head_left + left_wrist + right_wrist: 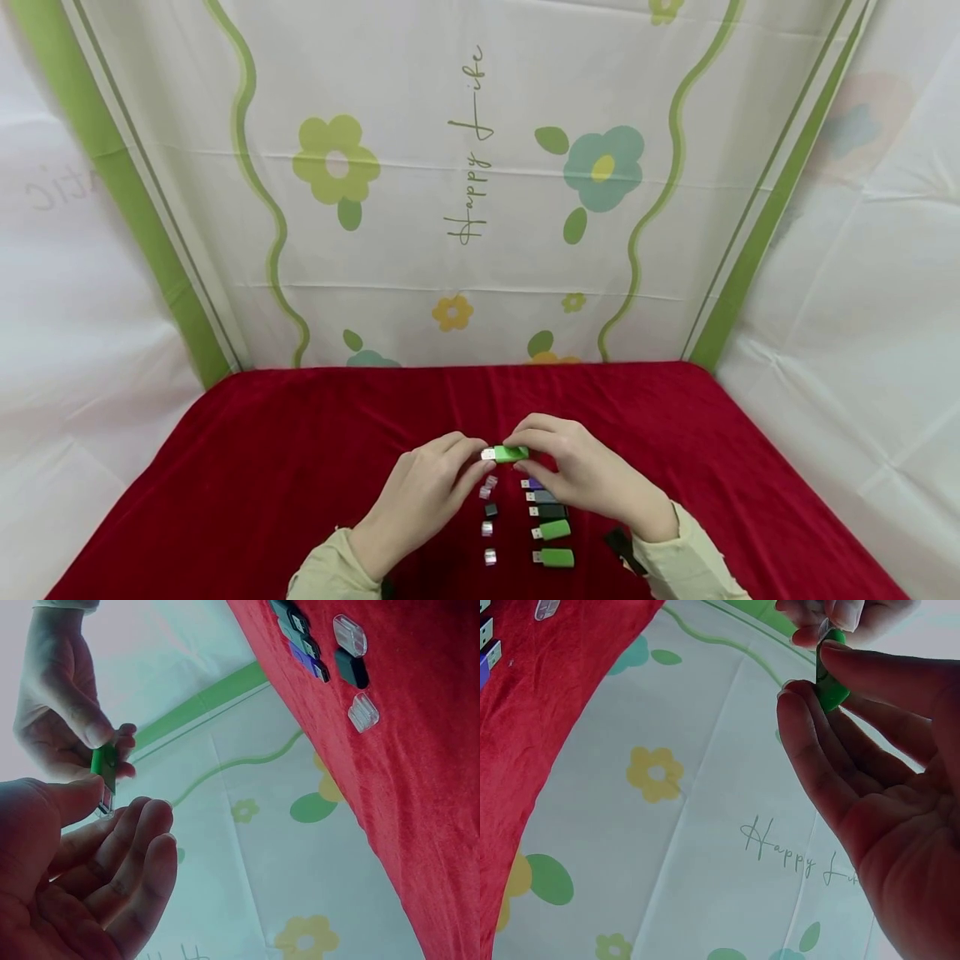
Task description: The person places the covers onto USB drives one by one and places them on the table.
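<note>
Above the red cloth, both hands meet at a bright green USB stick (512, 454). My right hand (588, 467) pinches its green body between thumb and fingers, as the right wrist view also shows. My left hand (423, 487) pinches the plug end, where a clear cap (106, 812) sits around the metal plug; thumb and fingertips partly hide it. Below the hands runs a column of USB sticks without caps: purple (532, 483), grey-blue (542, 497), black (551, 511), and two green sticks (555, 529), plugs pointing left.
Left of the sticks lies a column of loose caps, several clear caps (487, 528) and one black cap (491, 510). A dark object (624, 550) lies by the right sleeve. Red cloth (315, 425) covers the table; printed white curtains (405, 275) enclose its back and sides.
</note>
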Demonstrator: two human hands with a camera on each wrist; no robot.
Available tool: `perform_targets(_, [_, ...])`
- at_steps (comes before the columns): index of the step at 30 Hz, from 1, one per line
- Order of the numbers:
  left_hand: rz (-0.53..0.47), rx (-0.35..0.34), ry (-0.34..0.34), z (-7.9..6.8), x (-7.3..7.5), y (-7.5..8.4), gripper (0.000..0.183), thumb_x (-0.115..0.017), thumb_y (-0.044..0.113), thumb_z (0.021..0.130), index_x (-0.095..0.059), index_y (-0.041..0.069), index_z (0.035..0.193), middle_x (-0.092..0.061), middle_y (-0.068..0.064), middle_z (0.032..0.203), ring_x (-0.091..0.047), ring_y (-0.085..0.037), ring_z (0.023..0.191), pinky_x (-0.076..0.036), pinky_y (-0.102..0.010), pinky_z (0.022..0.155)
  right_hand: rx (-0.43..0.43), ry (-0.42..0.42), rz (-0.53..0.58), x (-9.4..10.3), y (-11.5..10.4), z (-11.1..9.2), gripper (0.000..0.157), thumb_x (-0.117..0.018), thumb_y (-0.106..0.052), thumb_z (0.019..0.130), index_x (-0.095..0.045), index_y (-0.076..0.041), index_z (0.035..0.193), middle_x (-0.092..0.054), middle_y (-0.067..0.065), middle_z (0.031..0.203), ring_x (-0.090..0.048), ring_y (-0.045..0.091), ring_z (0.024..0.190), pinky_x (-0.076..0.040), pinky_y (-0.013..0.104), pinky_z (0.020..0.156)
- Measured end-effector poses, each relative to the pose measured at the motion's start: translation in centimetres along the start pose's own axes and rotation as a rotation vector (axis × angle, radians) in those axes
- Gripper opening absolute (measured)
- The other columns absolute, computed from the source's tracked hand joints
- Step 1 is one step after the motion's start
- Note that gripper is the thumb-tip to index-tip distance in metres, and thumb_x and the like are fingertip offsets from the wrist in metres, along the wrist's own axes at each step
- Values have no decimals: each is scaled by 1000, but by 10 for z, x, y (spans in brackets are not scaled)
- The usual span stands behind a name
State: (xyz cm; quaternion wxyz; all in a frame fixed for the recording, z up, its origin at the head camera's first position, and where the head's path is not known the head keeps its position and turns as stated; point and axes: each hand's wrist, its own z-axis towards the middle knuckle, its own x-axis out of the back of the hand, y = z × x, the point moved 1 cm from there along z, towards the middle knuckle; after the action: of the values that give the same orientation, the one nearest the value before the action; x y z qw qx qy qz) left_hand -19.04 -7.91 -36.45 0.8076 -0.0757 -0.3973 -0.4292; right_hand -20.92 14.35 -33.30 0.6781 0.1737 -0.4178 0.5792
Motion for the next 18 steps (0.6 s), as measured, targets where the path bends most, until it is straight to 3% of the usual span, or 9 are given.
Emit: perform_targets(18, [-3,-34,-25,0,1,2,14,-78,15,86,-72,11,98,-63,8,85,-52,-2,65,-45,-12,58,-1,-24,4,-3,1,-1,30,-77,12,77,-71,-3,101,-62,1,100,-61,6,81,-50,14,70])
